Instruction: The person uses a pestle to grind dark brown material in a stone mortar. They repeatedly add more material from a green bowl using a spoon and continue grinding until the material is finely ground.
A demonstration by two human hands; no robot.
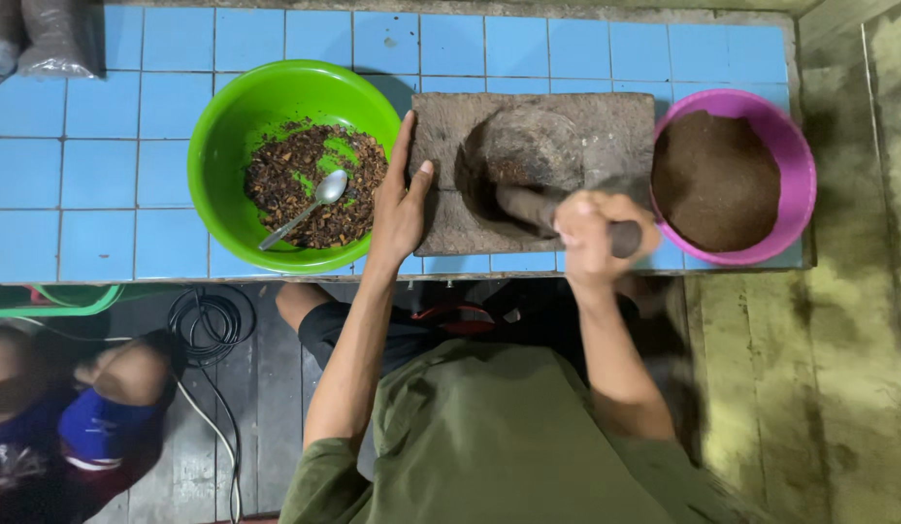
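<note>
Blue square tiles cover the counter point(101, 146), which runs across the upper part of the view with a weathered wooden floor point(838, 388) below and beside it. Near the middle of the counter sits a square stone mortar point(625, 126), rough and grey-brown, with a round hollow worn into it.

Against the mortar's left edge lies the left hand point(397, 209), palm down and fingers stretched out flat, the thumb over the stone's rim and the fingers pointing away from the person. The right hand point(591, 233) is over the mortar's near edge, fingers wrapped tight round a dark stone pestle point(528, 206) whose head reaches into the hollow; the hand and pestle are blurred.

Just left of the mortar, touching the left hand's side, stands a green plastic bowl point(227, 126) holding a dark, coarse, flaky mix with a metal spoon point(314, 199) lying in it. Just right of the mortar stands a pink plastic bowl point(795, 155) filled with fine brown powder point(712, 180).

Well to the mortar's upper left, at the counter's far corner, are grey sacks point(57, 39). Below the counter's near edge, a black cable coil point(203, 320) lies on the dark floorboards, and another person's blue sleeve point(101, 427) shows at the lower left.
</note>
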